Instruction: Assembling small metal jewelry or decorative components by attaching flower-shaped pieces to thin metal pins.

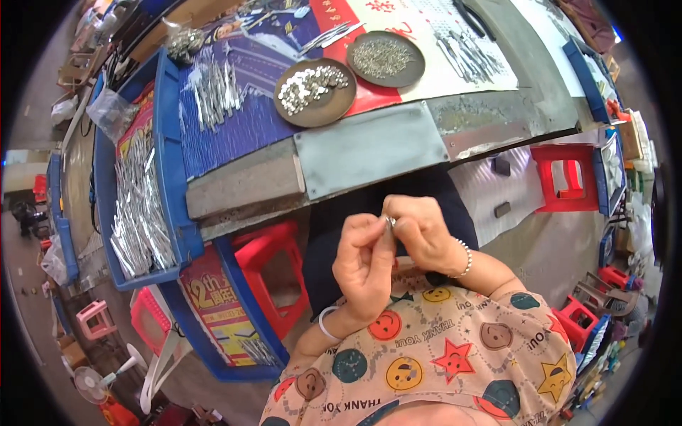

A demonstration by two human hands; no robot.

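Observation:
My left hand (364,264) and my right hand (424,231) meet over my lap, in front of the bench edge. Both are closed, thumbs and fingertips pinching a small shiny metal piece (391,221) between them. Most of it is covered by the fingers, so its exact kind cannot be made out. On the bench beyond, a brown round dish (335,110) holds several flat silver discs (307,91). A second brown dish (410,74) beside it carries a heap of tiny metal pins (383,55).
Slim silver metal pieces lie in piles at left (217,92) and right (469,57) on the bench. More fill a blue crate (165,135) on the left. A grey metal plate (373,149) lies along the front edge. Red stools (273,266) stand below and around.

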